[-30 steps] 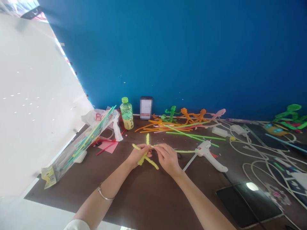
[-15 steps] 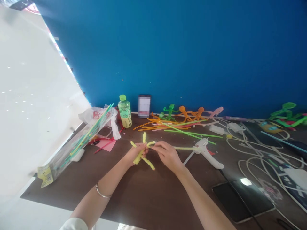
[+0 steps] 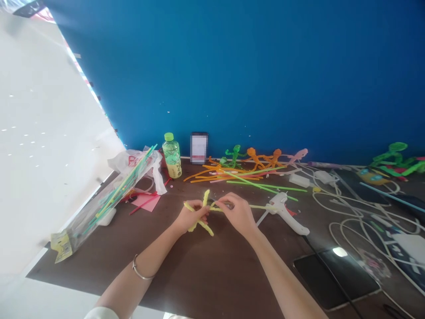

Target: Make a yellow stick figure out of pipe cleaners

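My left hand is closed around the body of a yellow pipe-cleaner figure. Several fuzzy limbs stick out past the fingers, one pointing up, one down to the right; the middle is hidden by the hand. In a pinch, my right hand grips a thin pale-yellow pipe cleaner, which is looped at the figure's right side. Its straight tail runs rightward out of my fingers to the white glue gun, appearing to pass in front of or beside it.
Loose orange and green pipe cleaners lie behind my hands, before finished figures. A green-capped bottle and a phone stand at the back. Left is a bag of pipe cleaners; right, a dark tablet and tangled white cables.
My right hand has shifted slightly right, and the thin pipe cleaner now bends into a loop near the figure. The figure has turned in my left hand, its upper limb tilting right.
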The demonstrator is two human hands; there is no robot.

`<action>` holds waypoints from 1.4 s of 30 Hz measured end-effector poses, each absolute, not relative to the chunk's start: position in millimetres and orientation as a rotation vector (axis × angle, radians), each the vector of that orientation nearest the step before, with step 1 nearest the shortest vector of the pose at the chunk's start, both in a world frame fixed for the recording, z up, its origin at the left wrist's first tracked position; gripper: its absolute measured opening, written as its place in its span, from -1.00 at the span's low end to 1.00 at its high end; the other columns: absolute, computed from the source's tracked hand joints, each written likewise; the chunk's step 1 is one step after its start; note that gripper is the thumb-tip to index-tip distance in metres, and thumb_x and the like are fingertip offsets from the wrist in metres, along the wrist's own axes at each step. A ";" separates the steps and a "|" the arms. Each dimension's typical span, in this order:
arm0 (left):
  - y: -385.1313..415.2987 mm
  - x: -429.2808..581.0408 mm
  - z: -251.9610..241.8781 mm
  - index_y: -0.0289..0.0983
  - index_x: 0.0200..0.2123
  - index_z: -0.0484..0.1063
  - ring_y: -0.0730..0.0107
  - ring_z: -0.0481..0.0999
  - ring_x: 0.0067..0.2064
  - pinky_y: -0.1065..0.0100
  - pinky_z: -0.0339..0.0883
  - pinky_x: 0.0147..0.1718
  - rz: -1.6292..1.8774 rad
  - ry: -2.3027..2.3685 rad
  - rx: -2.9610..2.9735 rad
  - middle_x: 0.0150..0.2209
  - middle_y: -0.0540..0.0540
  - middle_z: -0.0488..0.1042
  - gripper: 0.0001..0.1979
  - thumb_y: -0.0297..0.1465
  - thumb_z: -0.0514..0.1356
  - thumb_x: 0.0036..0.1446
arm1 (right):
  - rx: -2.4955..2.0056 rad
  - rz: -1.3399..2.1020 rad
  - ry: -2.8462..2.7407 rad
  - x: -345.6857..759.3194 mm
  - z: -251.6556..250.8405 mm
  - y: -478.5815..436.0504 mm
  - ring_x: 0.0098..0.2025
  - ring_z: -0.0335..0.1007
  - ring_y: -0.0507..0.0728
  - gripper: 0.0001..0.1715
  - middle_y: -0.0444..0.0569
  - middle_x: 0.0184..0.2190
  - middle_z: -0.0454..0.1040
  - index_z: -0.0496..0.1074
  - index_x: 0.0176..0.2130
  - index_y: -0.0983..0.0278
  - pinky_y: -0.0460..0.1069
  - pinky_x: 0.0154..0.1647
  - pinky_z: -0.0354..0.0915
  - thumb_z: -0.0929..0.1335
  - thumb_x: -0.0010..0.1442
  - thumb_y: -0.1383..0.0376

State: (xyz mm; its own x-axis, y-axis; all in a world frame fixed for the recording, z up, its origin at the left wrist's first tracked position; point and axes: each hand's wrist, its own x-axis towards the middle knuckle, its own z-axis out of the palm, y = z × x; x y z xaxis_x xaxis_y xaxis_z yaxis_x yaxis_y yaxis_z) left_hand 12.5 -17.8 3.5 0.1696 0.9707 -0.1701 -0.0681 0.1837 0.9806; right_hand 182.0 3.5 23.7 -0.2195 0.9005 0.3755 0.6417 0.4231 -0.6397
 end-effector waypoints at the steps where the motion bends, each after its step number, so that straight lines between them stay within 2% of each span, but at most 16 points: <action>1: -18.4 13.5 3.6 -0.36 -0.56 0.38 0.50 0.37 -0.62 0.44 0.31 -0.59 1.021 1.137 1.108 -0.65 -0.01 0.35 -0.68 -0.17 0.24 -0.13 | -1.305 0.457 -1.935 180.8 24.2 2.2 -0.45 0.35 0.07 -0.84 -0.09 -0.47 0.44 0.41 -0.50 0.23 -0.07 -0.48 0.23 0.33 0.05 0.23; 6: -19.2 16.7 1.7 -0.36 -0.57 0.36 0.45 0.40 -0.63 0.42 0.29 -0.60 1.162 1.208 1.061 -0.68 -0.01 0.35 -0.65 -0.14 0.22 -0.12 | -1.217 0.468 -1.853 168.1 26.1 -9.6 -0.41 0.37 0.09 -0.83 -0.05 -0.46 0.42 0.39 -0.47 0.25 -0.07 -0.48 0.27 0.29 0.10 0.25; 10: -18.3 17.9 -0.8 -0.35 -0.55 0.35 0.49 0.37 -0.62 0.43 0.29 -0.57 1.271 1.180 0.962 -0.67 0.01 0.33 -0.65 -0.13 0.22 -0.12 | -1.075 0.531 -1.869 157.5 25.1 -19.6 -0.39 0.36 0.07 -0.83 -0.02 -0.43 0.41 0.41 -0.39 0.24 -0.09 -0.48 0.28 0.24 0.15 0.28; 16: -19.9 19.6 -1.5 -0.33 -0.53 0.34 0.50 0.37 -0.58 0.44 0.28 -0.54 1.320 1.186 0.994 -0.63 0.01 0.35 -0.66 -0.14 0.21 -0.10 | -0.981 0.722 -1.795 149.2 17.5 -25.3 -0.40 0.34 0.05 -0.85 -0.04 -0.44 0.39 0.42 -0.37 0.25 -0.10 -0.49 0.28 0.26 0.15 0.31; 19: -21.4 20.6 0.2 -0.33 -0.53 0.33 0.54 0.34 -0.59 0.46 0.25 -0.55 1.325 1.124 0.902 -0.63 0.04 0.32 -0.66 -0.13 0.21 -0.11 | -0.944 0.704 -1.857 149.8 14.0 -23.7 -0.41 0.33 0.04 -0.83 -0.04 -0.44 0.38 0.44 -0.34 0.24 -0.10 -0.50 0.27 0.25 0.15 0.32; 25: -19.6 18.3 0.5 -0.35 -0.58 0.31 0.64 0.23 -0.63 0.53 0.13 -0.62 1.257 0.987 0.705 -0.66 0.06 0.24 -0.65 -0.16 0.24 -0.11 | -0.930 0.484 -2.071 162.7 11.4 -12.5 -0.41 0.31 0.04 -0.79 -0.05 -0.43 0.38 0.45 -0.33 0.22 -0.07 -0.41 0.29 0.23 0.17 0.34; 31: -13.8 11.7 -6.7 -0.37 -0.58 0.34 0.67 0.17 -0.65 0.54 0.05 -0.69 1.086 0.870 0.675 -0.63 0.01 0.27 -0.68 -0.21 0.28 -0.17 | -0.968 0.579 -2.121 175.0 16.3 -2.7 -0.40 0.35 0.05 -0.79 -0.08 -0.43 0.39 0.46 -0.37 0.19 -0.07 -0.40 0.31 0.24 0.16 0.32; 37: -16.1 10.4 2.1 -0.37 -0.58 0.37 0.63 0.22 -0.68 0.51 0.13 -0.70 1.034 0.985 0.868 -0.63 -0.01 0.33 -0.67 -0.19 0.28 -0.19 | -1.021 0.680 -2.037 184.0 19.2 5.3 -0.42 0.34 0.05 -0.82 -0.07 -0.45 0.39 0.44 -0.43 0.25 -0.07 -0.44 0.28 0.27 0.13 0.29; 42: -20.5 12.2 8.9 -0.36 -0.63 0.35 0.57 0.24 -0.73 0.49 0.14 -0.73 0.925 0.973 1.007 -0.73 0.03 0.28 -0.69 -0.21 0.29 -0.19 | -1.024 0.716 -2.050 187.0 24.4 5.6 -0.40 0.34 0.05 -0.85 -0.08 -0.43 0.39 0.41 -0.45 0.25 -0.07 -0.42 0.26 0.28 0.12 0.31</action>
State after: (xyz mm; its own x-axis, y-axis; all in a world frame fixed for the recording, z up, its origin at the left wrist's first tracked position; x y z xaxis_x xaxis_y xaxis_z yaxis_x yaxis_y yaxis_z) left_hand 12.2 -20.5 8.9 0.2915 0.9332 -0.2102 -0.1625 0.2648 0.9505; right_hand 187.0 5.6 24.4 -0.4218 0.8342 0.3553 0.4314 0.5293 -0.7305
